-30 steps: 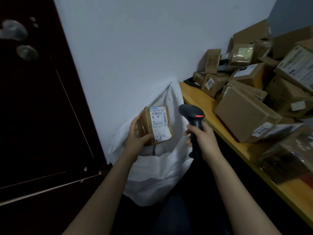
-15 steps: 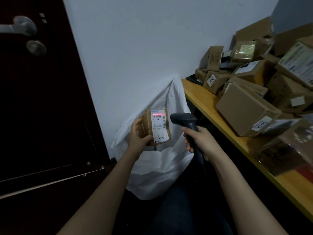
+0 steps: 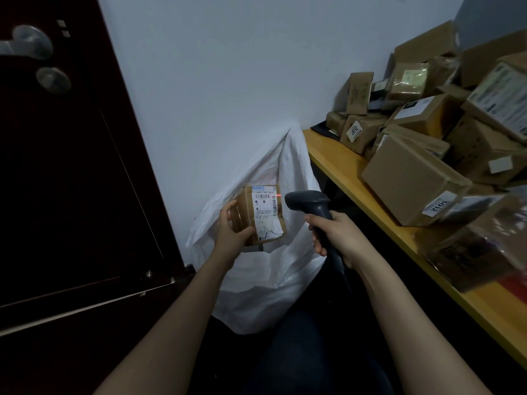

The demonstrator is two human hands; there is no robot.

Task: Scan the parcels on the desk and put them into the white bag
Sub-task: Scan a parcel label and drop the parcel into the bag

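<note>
My left hand (image 3: pixel 232 233) grips a small brown parcel (image 3: pixel 263 215) with a white shipping label, held upright over the open white bag (image 3: pixel 265 283). My right hand (image 3: pixel 336 238) holds a dark handheld scanner (image 3: pixel 309 202) by its handle, its head pointing left at the parcel. A small red laser spot shows at the label's upper right edge. The bag stands on the floor against the wall, left of the desk (image 3: pixel 342 166). Several brown parcels (image 3: pixel 413 178) are piled on the desk to the right.
A dark wooden door (image 3: pixel 62 166) with a metal handle (image 3: pixel 27 45) fills the left side. The grey-white wall is behind the bag. The yellow desk edge runs diagonally to the lower right. My dark trouser leg is below the bag.
The scanner head has dropped and turned toward the parcel. The red laser line lay across the label's barcode half a second ago; only a small red spot at the label's edge shows now.
</note>
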